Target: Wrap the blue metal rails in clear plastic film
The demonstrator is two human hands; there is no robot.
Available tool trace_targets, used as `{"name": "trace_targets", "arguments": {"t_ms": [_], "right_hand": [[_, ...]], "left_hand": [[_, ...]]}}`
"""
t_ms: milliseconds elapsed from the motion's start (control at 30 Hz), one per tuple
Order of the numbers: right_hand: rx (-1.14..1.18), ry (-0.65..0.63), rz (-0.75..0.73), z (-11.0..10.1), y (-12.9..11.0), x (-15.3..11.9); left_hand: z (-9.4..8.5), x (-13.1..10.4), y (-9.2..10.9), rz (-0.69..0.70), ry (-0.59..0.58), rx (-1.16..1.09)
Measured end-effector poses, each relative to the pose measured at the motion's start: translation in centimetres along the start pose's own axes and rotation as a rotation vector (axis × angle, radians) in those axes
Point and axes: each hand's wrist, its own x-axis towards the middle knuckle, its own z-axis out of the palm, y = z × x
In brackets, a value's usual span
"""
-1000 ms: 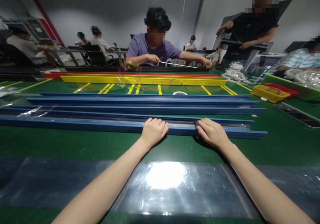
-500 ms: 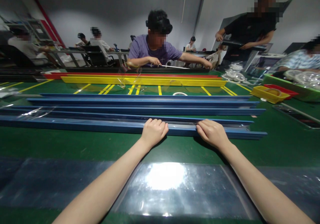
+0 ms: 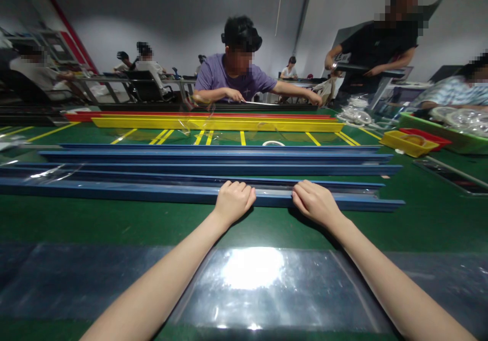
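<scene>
A long blue channel-shaped profile (image 3: 125, 191) lies across the table in front of me, with clear plastic film (image 3: 53, 173) inside its trough. My left hand (image 3: 234, 199) is closed over the near rim of this profile, fingertips hidden down in the trough. A short way to the right, my right hand (image 3: 315, 201) is closed on the same rim, knuckles up and fingers curled inside. Whether the fingers also press the film, I cannot tell. Just behind lie more blue profiles (image 3: 213, 155), parallel to the first.
Clear sheeting (image 3: 305, 290) covers the green table (image 3: 95, 224) under my forearms. Yellow (image 3: 229, 124) and red profiles lie farther back, near a co-worker in a purple shirt (image 3: 213, 71). Yellow (image 3: 406, 144) and green trays (image 3: 461, 143) stand at the right, beside a flat dark framed object (image 3: 450, 176).
My right hand has slid slightly left along the blue profile, closer to my left hand. The left hand stays where it was. The view has shifted a little.
</scene>
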Motion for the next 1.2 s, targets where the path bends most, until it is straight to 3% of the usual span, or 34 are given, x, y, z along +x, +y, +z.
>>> {"name": "trace_targets", "arguments": {"t_ms": [267,433,1033,1200], "right_hand": [[-0.104,0.161,0.152,0.9,-0.3,-0.2],[-0.104,0.191,0.218,1.0,-0.3,-0.2],[-0.217,0.214,0.139,0.9,-0.1,-0.2],[-0.215,0.187,0.138,0.5,1.0,-1.5]], "left_hand": [[-0.1,0.0,0.0,-0.011,-0.029,-0.013],[-0.1,0.0,0.0,-0.021,-0.048,-0.019],[-0.5,-0.2,-0.5,0.008,-0.036,0.02],[-0.5,-0.4,-0.5,0.004,-0.05,0.005]]}}
